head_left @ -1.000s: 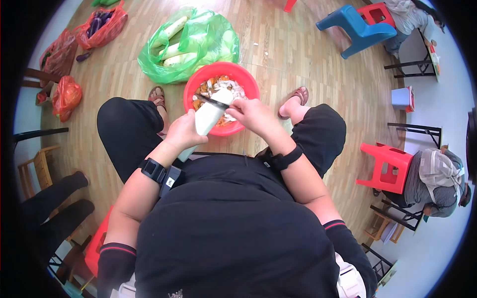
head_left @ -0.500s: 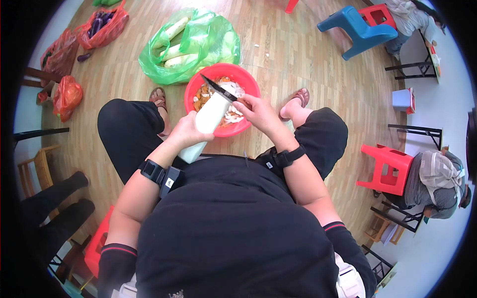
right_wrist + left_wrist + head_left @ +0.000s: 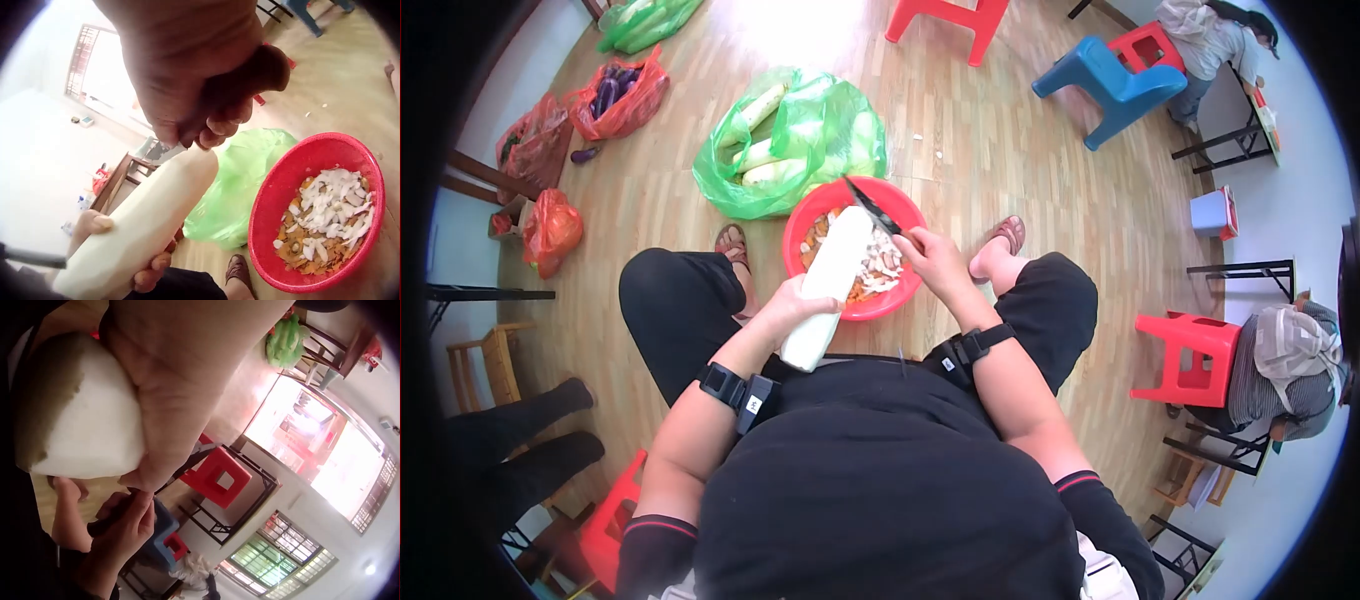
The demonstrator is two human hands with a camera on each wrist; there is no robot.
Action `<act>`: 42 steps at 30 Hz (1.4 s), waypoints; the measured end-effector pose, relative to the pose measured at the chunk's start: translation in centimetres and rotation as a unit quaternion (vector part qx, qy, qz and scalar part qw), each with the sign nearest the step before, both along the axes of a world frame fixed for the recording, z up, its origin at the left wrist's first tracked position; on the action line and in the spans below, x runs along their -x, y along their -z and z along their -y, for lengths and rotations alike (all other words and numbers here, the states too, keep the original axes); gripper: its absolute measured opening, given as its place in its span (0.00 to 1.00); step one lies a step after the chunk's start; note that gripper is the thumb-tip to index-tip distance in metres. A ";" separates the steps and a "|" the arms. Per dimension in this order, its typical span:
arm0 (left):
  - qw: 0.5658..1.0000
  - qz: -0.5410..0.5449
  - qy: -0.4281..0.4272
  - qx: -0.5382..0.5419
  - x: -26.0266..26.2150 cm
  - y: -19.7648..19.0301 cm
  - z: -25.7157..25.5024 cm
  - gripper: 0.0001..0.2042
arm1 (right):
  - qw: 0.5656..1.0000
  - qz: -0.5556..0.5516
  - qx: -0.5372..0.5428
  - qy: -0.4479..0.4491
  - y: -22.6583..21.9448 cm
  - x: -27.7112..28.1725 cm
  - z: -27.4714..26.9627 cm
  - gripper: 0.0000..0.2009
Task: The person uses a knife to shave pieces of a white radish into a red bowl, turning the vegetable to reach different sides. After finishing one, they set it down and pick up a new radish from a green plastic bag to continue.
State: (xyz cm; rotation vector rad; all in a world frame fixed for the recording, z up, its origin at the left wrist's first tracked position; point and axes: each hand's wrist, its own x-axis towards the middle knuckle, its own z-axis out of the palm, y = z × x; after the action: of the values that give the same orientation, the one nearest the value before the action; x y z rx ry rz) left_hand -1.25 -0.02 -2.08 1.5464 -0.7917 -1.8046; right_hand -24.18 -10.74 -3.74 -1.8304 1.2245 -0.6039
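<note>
My left hand (image 3: 795,305) grips a long, peeled white radish (image 3: 840,255) near its lower end, and the radish slants over the red basin (image 3: 273,209). At its near end some brownish skin shows in the left wrist view. In my right hand (image 3: 935,265) is the dark handle of a knife (image 3: 872,203); its black blade points forward and left, close beside the radish's far end. The right wrist view shows the fingers (image 3: 219,128) curled round the handle. White shavings (image 3: 337,203) lie over orange-brown peelings (image 3: 294,250) in the basin.
A green plastic bag (image 3: 830,150) of radishes lies just beyond the basin. Red bags stand at the far left, one with eggplants (image 3: 608,92). Red stools (image 3: 1185,355) and a blue chair (image 3: 1110,85) stand around. People sit at the right edge.
The knife, first across the radish, has swung forward and now lies beside the far end. The radish has turned a little more upright. The head view has tilted up, showing more floor ahead.
</note>
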 end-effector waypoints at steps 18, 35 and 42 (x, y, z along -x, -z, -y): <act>0.997 -0.056 0.044 0.019 -0.2 -0.2 0.1 0.30 | 0.997 -0.069 -0.006 0.044 3.6 1.8 1.3 0.17; 0.952 -0.281 0.124 -0.012 0.4 -1.2 0.1 0.32 | 0.739 0.468 -0.469 0.118 0.2 -2.0 -0.9 0.25; 0.985 -0.067 0.136 0.079 0.4 -0.6 0.4 0.39 | 0.763 0.440 -0.452 0.141 0.1 -1.8 -1.0 0.23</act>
State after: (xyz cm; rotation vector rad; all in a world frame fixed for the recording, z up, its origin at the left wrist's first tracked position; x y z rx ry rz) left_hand -1.67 -0.45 -1.44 1.2486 -1.0942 -1.9615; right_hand -22.34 -9.78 -3.86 -0.4115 0.8497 -0.7278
